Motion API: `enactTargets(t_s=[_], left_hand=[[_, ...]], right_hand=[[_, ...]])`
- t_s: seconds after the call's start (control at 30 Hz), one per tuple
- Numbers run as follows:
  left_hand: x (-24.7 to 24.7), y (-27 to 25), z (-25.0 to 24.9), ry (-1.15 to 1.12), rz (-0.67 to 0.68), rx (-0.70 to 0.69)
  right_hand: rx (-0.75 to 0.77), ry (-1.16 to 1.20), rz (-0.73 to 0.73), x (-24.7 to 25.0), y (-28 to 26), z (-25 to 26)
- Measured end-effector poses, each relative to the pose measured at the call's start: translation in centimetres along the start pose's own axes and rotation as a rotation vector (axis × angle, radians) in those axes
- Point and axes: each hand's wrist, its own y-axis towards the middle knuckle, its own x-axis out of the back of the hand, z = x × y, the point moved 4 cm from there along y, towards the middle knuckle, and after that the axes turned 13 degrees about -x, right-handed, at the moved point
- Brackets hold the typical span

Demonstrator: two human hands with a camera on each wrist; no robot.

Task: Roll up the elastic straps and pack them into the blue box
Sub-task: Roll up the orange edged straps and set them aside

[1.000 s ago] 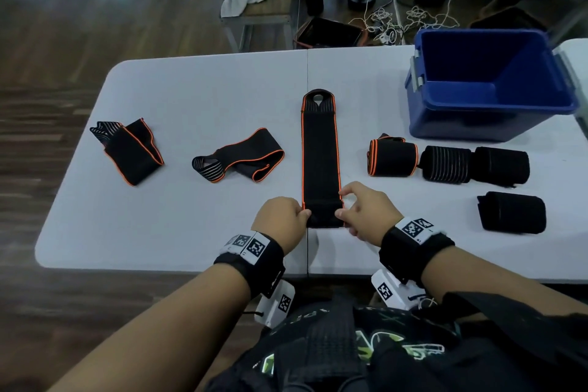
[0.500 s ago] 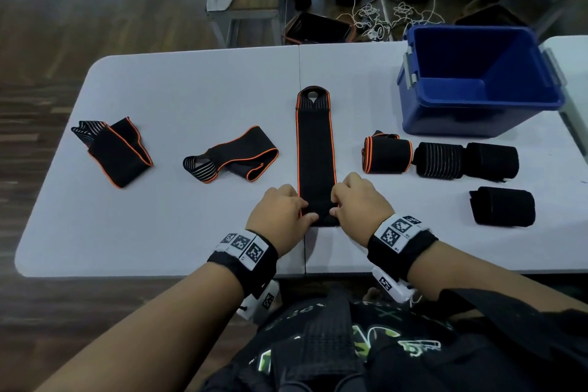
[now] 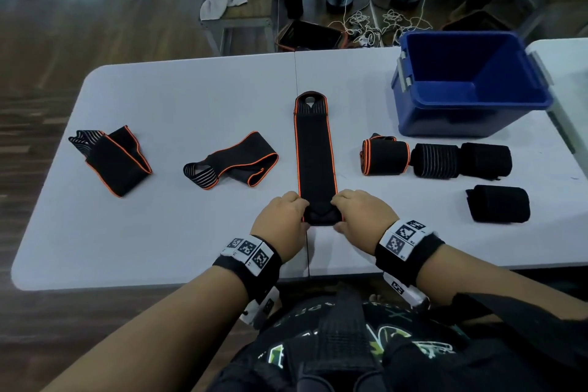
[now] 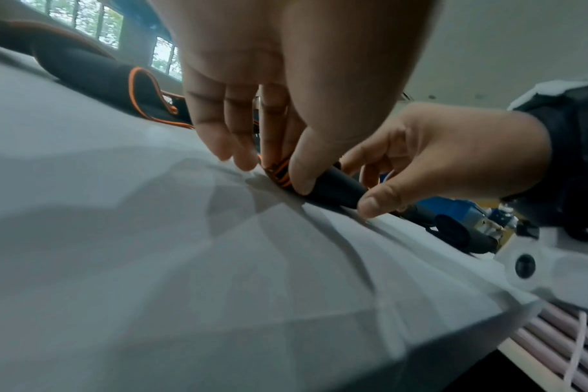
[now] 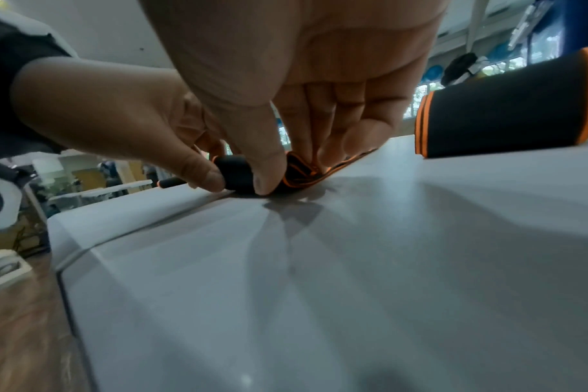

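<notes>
A long black strap with orange edging (image 3: 315, 149) lies flat down the middle of the table, its loop end far from me. Its near end is curled into a small tight roll (image 3: 321, 216) (image 4: 333, 191) (image 5: 236, 173). My left hand (image 3: 283, 223) (image 4: 279, 164) pinches the roll's left end between thumb and fingers. My right hand (image 3: 359, 219) (image 5: 269, 172) pinches its right end the same way. The blue box (image 3: 471, 83) stands open at the back right, with nothing visible inside.
Two loosely folded orange-edged straps (image 3: 111, 159) (image 3: 232, 162) lie to the left. Several rolled straps sit right of centre: an orange-edged roll (image 3: 385, 157) (image 5: 507, 111), two black rolls (image 3: 461, 159) and one more (image 3: 498, 207). Table seam (image 3: 296, 73) runs under the strap.
Both hands closed in on the strap's near end and curled it over into a small roll; one second ago that end still lay flat.
</notes>
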Motion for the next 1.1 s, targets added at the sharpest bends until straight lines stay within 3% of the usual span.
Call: enactTargets(t_s=[0.2,0.33,0.43,0.57,0.73,1.1], left_hand=[[1.1,0.1,0.3,-0.181,-0.091,0.105],[1.2,0.0,1.2,-0.350,-0.210,0.262],[1.0,0.1,1.8,-0.441,-0.285,0.362],[0.9,0.3,1.5,-0.452,-0.299,0.391],[0.7,0.6,1.6,-0.467,-0.282,0.404],[0.4,1.0,1.2,-0.272,-0.203,0.229]], right_hand=[[-0.097,0.273,-0.011,0.8,-0.2,-0.4],[-0.263,0.590,-0.031,0.6,0.1,-1.2],[-0.349,0.686,-0.050,0.2,0.7,-1.5],[-0.433,0.786,-0.039,-0.5,1.1,-1.8],[-0.417,0.755,-0.052,-0.3,0.8,-1.7],[-0.261,0.407,-0.094,0.2,0.2,-0.1]])
